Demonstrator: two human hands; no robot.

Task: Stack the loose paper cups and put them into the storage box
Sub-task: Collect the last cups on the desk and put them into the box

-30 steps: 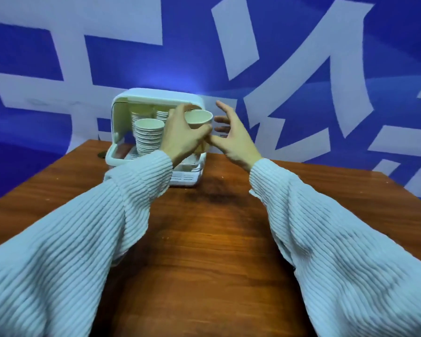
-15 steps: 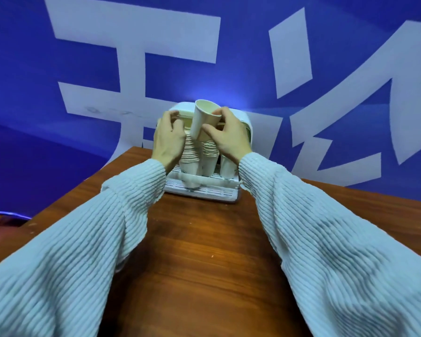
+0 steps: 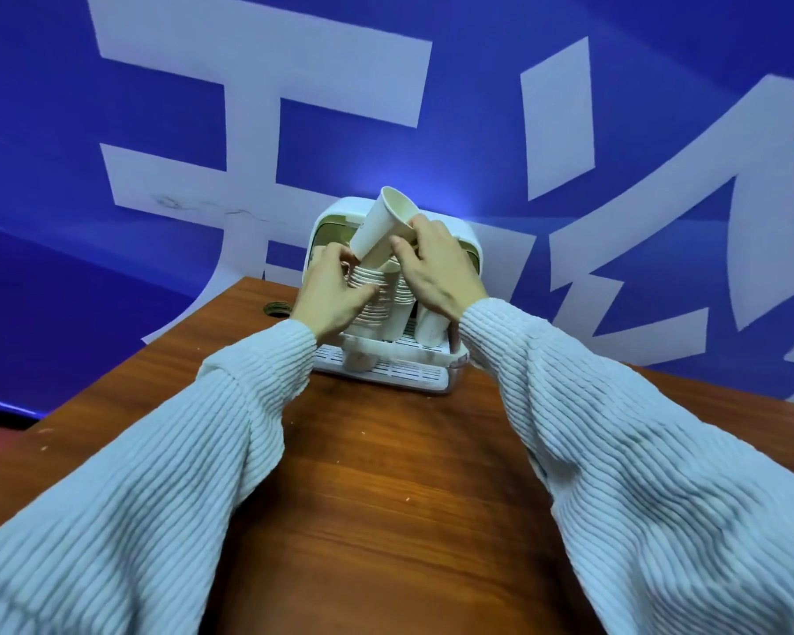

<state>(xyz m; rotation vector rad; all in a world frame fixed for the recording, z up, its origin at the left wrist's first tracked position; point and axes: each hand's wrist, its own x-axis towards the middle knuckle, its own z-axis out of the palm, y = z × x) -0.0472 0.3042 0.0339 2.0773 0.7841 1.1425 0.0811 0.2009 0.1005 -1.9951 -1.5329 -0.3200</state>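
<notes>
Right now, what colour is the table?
Reddish-brown wood grain table, seen best in the head view.

Storage box: the white plastic storage box (image 3: 445, 382) stands on the brown wooden table (image 3: 386, 474), at its far edge, in front of the blue wall banner with white lettering (image 3: 202, 130).
Cup stacks: a stack of nested white paper cups (image 3: 370, 302) stands at the left inside the box; further white paper cups (image 3: 429, 330) stand to its right.
Loose cup: a single white paper cup (image 3: 383, 226) is tilted above the stack, its mouth up and to the right.
Left hand: the left hand (image 3: 333, 295) is against the left side of the stack.
Right hand: the right hand (image 3: 436, 272) is at the tilted cup's right, in front of the box's right half.
Hole: a round grommet hole (image 3: 277, 308) lies in the table left of the box.
</notes>
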